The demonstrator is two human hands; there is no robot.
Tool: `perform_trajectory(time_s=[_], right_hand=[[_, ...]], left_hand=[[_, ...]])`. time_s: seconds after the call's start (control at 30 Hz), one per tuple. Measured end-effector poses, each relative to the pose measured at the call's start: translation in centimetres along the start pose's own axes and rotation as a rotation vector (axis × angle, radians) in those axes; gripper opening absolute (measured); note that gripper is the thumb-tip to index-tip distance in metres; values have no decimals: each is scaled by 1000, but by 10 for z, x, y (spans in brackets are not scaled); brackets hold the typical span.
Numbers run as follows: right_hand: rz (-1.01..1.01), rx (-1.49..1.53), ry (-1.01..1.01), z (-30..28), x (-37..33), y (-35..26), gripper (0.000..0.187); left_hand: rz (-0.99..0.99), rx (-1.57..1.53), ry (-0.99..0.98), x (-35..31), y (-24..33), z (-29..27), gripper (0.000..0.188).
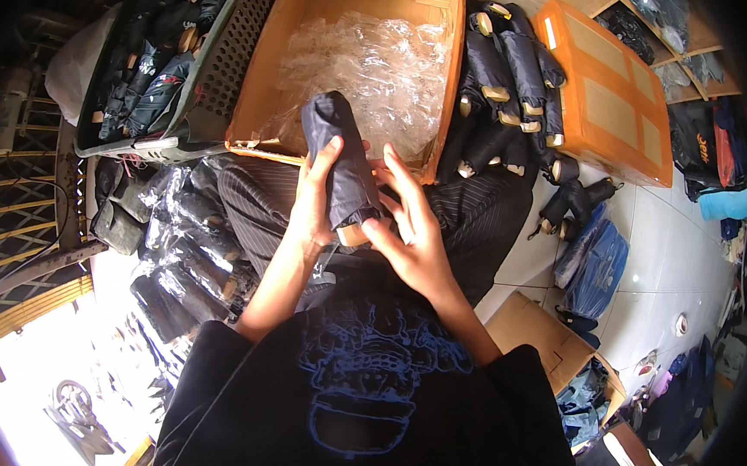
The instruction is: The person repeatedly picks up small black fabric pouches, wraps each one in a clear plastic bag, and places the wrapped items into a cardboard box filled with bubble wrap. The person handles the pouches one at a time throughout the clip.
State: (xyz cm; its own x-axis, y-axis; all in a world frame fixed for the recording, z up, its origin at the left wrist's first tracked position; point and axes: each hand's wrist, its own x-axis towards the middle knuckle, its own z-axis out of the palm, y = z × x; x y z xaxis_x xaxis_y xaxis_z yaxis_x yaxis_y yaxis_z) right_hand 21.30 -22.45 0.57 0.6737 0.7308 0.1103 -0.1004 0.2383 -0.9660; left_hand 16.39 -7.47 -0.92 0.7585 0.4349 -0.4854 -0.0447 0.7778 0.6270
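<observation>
A folded umbrella [344, 157] in a black fabric sleeve is held up over my lap, slightly tilted, its light wooden handle end [353, 234] pointing toward me. My left hand [314, 196] is closed round its left side, thumb laid along the sleeve. At the lower right, my right hand [409, 222] has its thumb against the sleeve's edge by the handle. Its other fingers are partly spread, some of them passing behind the umbrella. Beyond the hands stands an open cardboard box [257, 95] with crumpled clear plastic [372, 68] inside.
Sleeved black umbrellas [510, 78] are piled right of the box, beside an orange taped carton [608, 94]. A dark perforated crate [230, 58] with umbrellas stands left. Plastic-wrapped black bundles [190, 255] lie by my left leg. An open carton [539, 340] sits at my right.
</observation>
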Motion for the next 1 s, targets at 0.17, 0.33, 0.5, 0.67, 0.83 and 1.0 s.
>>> perform_trajectory(time_s=[0.17,0.33,0.5,0.67,0.83,1.0], right_hand=[[-145,-633,48,3,-6,-5,92],[-8,-468,24,6,-9,-12,97],[482,450,-22,6,-9,-6,72],[498,640,96,0,-9,-1,54],[537,581,161,-8,-10,7,52],[547,443,184,-3,-14,9,51]], left_hand=[[-17,-41,-1,-6,-2,4,50],[-150,-152,-45,-10,6,13,57],[39,257,36,-8,-1,3,65],[586,938,-145,-43,12,4,84],[720,1177,-341,-56,20,-7,37],[807,1279,-259,-53,14,-12,37]])
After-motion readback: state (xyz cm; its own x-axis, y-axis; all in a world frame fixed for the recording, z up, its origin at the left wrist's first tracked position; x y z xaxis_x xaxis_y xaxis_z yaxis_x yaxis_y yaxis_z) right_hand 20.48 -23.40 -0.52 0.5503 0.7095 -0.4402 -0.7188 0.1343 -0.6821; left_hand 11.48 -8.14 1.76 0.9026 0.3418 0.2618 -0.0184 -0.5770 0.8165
